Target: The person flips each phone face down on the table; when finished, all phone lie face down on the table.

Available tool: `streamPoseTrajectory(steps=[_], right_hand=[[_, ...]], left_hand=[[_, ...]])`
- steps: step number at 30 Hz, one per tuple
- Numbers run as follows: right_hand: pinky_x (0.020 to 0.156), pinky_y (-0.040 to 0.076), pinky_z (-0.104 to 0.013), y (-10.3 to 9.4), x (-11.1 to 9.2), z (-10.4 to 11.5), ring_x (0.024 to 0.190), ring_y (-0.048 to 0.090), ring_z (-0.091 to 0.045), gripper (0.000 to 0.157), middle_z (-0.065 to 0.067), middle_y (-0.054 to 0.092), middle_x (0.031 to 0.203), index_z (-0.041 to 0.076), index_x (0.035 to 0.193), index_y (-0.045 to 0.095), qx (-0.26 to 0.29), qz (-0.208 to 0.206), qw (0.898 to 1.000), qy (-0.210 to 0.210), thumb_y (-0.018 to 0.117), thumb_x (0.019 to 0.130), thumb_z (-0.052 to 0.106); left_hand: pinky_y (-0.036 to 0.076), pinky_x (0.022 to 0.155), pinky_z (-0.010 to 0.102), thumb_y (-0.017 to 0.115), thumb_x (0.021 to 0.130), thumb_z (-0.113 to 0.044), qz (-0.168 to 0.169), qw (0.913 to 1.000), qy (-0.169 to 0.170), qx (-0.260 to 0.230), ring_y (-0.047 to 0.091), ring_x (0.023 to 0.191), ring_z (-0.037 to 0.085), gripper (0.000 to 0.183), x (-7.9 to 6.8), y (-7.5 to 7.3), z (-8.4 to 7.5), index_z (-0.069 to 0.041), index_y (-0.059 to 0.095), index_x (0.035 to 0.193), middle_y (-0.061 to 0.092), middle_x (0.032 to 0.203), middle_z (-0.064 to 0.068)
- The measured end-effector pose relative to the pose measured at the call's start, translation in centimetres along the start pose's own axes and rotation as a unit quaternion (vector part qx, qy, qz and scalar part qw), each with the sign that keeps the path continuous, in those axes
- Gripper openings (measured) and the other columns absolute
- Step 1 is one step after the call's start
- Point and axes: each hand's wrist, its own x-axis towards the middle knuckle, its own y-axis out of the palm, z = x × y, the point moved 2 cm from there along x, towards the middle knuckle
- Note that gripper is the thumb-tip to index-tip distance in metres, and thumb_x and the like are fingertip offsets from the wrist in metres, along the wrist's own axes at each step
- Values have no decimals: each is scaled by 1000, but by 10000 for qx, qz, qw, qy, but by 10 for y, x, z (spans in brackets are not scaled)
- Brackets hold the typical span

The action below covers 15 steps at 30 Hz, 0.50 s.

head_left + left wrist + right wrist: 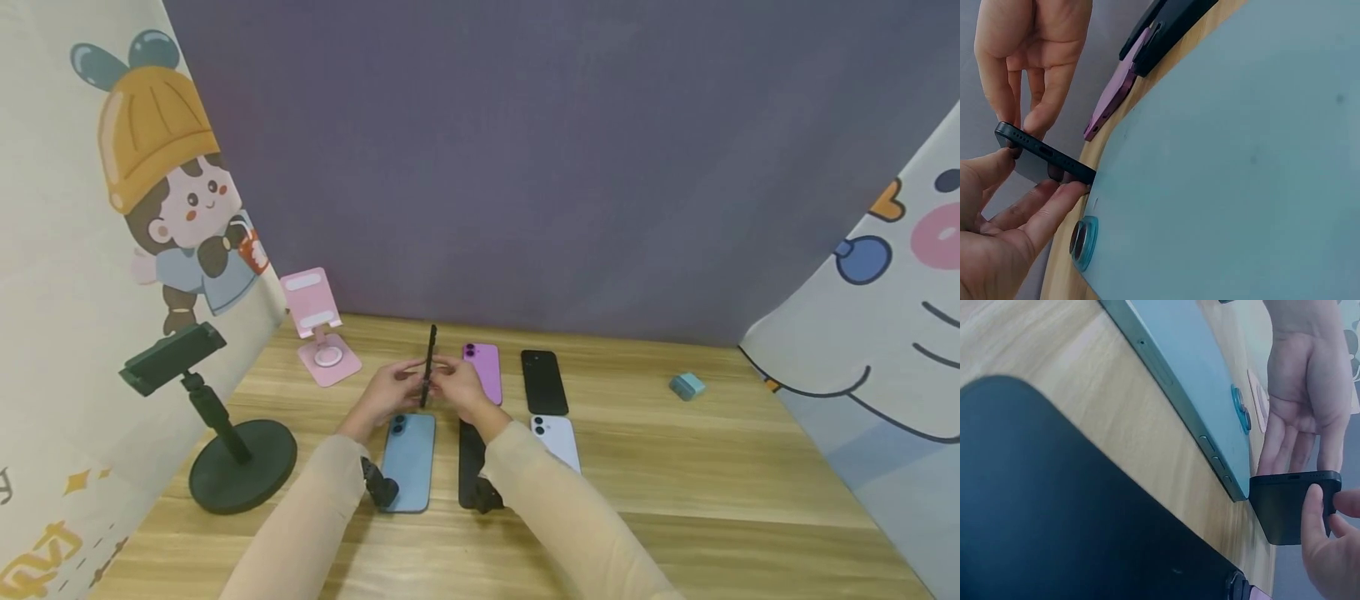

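Note:
Between both hands a black phone (pixel 430 358) is held on edge, seen nearly side-on in the head view; its port end shows in both wrist views. My left hand (pixel 390 392) holds it from the left, thumb and fingers spread along its side (pixel 997 231). From the right, my right hand (pixel 459 387) grips it with fingertips and thumb (pixel 1329 550). Below the left hand lies a blue phone (pixel 408 467), camera side up. A second black phone (pixel 471 467) is partly hidden under the right wrist. Just behind the right hand lies a purple phone (pixel 486 371).
Another black phone (pixel 545 383) and a white phone (pixel 557 442) lie to the right. A pink phone stand (pixel 311 304) is at the back left, with a dark green stand (pixel 232 442) nearer. Far right sits a small teal block (pixel 687 385). A grey curtain (pixel 510 167) borders the wooden table (pixel 637 475).

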Motion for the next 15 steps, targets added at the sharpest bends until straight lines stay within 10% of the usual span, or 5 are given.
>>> streamPoseTrajectory(steps=[6,15], right_hand=[[76,56,-35,4,0,-2,82,64,-21,41,-22,62,110,-5,135,53,-585,235,9979,-178,55,94,-8],[78,52,-34,8,-1,-13,99,62,-25,42,-20,62,119,3,133,59,-2023,291,9789,28,66,92,5]], left_hand=[[56,79,41,53,100,-5,-267,9996,129,-36,67,92,34,42,1,-4,-5,9,45,139,56,119,34],[56,78,34,65,89,-2,-595,9821,446,1728,63,104,38,46,4,-20,-10,5,54,133,60,119,29]])
